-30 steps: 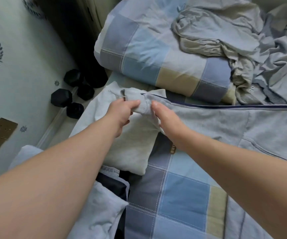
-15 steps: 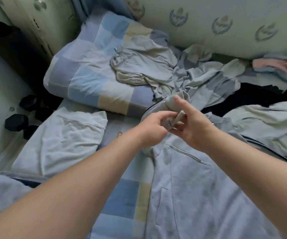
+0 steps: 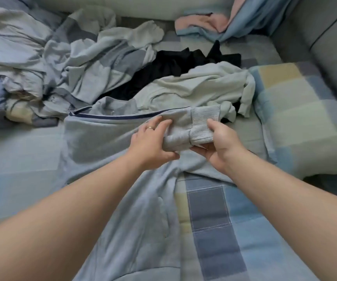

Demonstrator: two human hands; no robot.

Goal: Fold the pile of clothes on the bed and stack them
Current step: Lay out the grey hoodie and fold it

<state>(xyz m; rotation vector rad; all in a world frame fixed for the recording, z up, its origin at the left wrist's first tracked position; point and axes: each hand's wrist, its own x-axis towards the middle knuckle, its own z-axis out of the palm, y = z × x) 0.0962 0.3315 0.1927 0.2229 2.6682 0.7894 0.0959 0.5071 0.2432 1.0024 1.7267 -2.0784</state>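
While left hand [image 3: 149,147] and right hand [image 3: 222,148] grip the sleeve [image 3: 180,136] of the grey jacket [image 3: 102,142] mid-frame, sleeve fold likely in hand; next, lay it flat across the body.

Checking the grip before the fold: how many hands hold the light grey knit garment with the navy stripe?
2. The left hand pinches the light grey knit garment beside its ribbed cuff; the right hand grips that cuff, thumb on top.

Bare bedsheet [image 3: 15,159] at nine o'clock lies open — room to pass. The grey jacket [image 3: 102,142] covers the centre; a crumpled clothes pile [image 3: 78,63] crowds ten to twelve, a checked quilt [image 3: 297,118] rises at three.
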